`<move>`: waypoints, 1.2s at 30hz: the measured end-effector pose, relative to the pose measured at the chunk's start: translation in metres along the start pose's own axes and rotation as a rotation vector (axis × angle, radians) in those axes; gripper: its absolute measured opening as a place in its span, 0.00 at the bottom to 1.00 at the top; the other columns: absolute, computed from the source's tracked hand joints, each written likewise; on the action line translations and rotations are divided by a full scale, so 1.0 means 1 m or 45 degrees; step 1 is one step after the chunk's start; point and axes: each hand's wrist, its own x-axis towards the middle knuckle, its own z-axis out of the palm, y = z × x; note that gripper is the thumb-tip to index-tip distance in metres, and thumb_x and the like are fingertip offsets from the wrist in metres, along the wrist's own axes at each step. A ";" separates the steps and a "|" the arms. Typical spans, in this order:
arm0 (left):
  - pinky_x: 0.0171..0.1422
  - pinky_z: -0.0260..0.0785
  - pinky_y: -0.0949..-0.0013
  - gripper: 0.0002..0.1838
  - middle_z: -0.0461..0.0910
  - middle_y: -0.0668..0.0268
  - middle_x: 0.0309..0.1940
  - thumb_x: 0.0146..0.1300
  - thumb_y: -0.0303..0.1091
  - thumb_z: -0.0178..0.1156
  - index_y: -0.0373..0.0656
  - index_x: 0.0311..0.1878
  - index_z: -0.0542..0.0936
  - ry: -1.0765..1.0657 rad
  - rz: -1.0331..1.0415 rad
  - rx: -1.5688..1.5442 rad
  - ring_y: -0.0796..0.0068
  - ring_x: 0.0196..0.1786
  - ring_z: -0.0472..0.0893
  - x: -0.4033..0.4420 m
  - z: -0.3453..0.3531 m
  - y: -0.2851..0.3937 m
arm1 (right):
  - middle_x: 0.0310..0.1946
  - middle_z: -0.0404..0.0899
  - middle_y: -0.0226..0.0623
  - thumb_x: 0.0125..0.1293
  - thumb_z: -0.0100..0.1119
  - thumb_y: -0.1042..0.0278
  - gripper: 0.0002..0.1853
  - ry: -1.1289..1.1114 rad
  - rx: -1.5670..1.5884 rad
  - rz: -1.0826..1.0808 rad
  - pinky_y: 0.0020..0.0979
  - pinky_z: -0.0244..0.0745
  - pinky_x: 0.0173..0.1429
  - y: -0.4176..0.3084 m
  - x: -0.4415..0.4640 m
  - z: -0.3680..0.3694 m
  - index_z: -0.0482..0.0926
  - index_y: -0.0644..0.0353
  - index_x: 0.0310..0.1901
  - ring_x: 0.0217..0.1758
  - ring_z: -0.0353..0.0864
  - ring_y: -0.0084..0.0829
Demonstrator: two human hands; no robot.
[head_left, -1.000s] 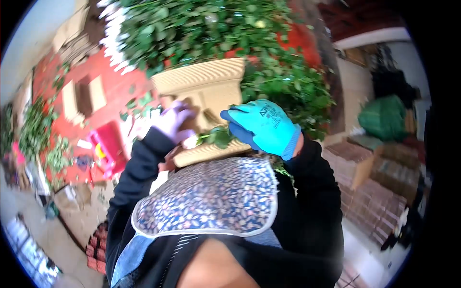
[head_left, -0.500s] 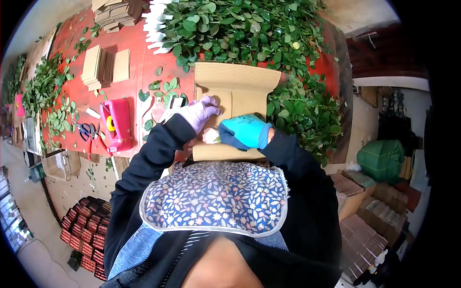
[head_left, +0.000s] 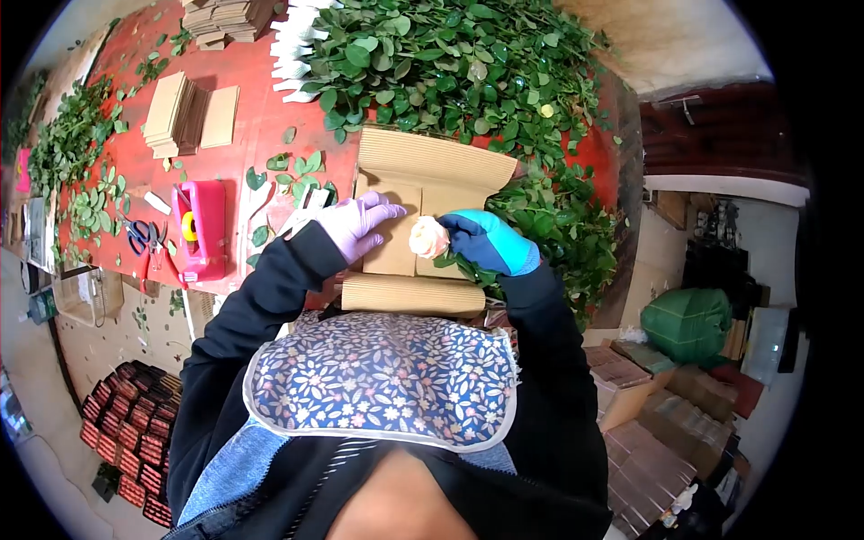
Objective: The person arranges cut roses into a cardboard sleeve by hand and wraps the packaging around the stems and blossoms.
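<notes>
A pale pink rose (head_left: 428,237) is pinched just below its bloom by my right hand (head_left: 490,241), which wears a blue glove. Some of its green leaves show under the glove. My left hand (head_left: 358,223), in a thin lavender glove, has its fingers apart and lies over the left side of a sheet of corrugated cardboard (head_left: 393,257). The sheet is spread in front of me, with its far and near flaps curled up. The rose is above the middle of this sheet.
Leafy stems (head_left: 450,63) are heaped at the back and right of the red table (head_left: 252,108). Left of my hands are a pink tape dispenser (head_left: 209,229), pruning shears (head_left: 155,238) and stacked cardboard pieces (head_left: 171,115). Boxes (head_left: 621,387) stand at right.
My right hand has moved up and right, bringing the rose from the near edge to above the sheet's middle. My left hand has shifted slightly left and down, its fingers spread.
</notes>
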 end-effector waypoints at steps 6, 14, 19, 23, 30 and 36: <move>0.54 0.75 0.60 0.36 0.79 0.56 0.53 0.53 0.33 0.74 0.45 0.66 0.71 0.182 0.140 -0.283 0.53 0.51 0.81 0.002 -0.002 0.028 | 0.53 0.81 0.31 0.64 0.52 0.89 0.23 -0.025 0.081 -0.045 0.27 0.71 0.64 -0.022 -0.003 0.006 0.75 0.65 0.61 0.57 0.76 0.22; 0.48 0.75 0.64 0.22 0.82 0.59 0.44 0.56 0.35 0.74 0.41 0.52 0.79 0.205 0.157 -0.524 0.58 0.43 0.83 0.028 0.013 0.042 | 0.54 0.80 0.31 0.66 0.55 0.84 0.22 -0.138 0.391 -0.236 0.28 0.72 0.62 -0.015 -0.011 0.006 0.74 0.63 0.62 0.57 0.76 0.22; 0.37 0.68 0.77 0.19 0.78 0.72 0.32 0.58 0.37 0.76 0.41 0.46 0.78 0.193 -0.239 -0.961 0.88 0.32 0.73 0.024 0.036 0.035 | 0.44 0.85 0.33 0.66 0.62 0.76 0.18 -0.004 -0.082 -0.186 0.28 0.76 0.48 -0.032 -0.013 0.015 0.77 0.63 0.58 0.41 0.79 0.21; 0.31 0.65 0.76 0.30 0.75 0.72 0.25 0.45 0.48 0.82 0.40 0.39 0.75 0.377 -0.385 -0.726 0.85 0.25 0.70 0.026 0.017 0.050 | 0.36 0.85 0.42 0.66 0.61 0.76 0.11 0.255 -0.173 -0.370 0.32 0.77 0.43 -0.020 -0.007 0.024 0.79 0.66 0.50 0.36 0.81 0.29; 0.48 0.72 0.77 0.23 0.79 0.71 0.43 0.58 0.34 0.75 0.41 0.51 0.74 0.367 -0.420 -1.206 0.86 0.42 0.77 0.036 0.042 0.043 | 0.34 0.83 0.42 0.66 0.62 0.75 0.08 0.487 -0.461 -0.427 0.33 0.76 0.40 -0.055 -0.016 0.035 0.79 0.65 0.45 0.35 0.84 0.35; 0.58 0.71 0.73 0.18 0.80 0.72 0.46 0.62 0.28 0.71 0.41 0.52 0.76 0.379 -0.340 -1.437 0.83 0.49 0.78 0.037 0.055 0.048 | 0.40 0.84 0.38 0.68 0.59 0.78 0.12 0.453 -0.292 -0.277 0.29 0.77 0.45 -0.029 -0.021 0.026 0.78 0.66 0.52 0.42 0.83 0.26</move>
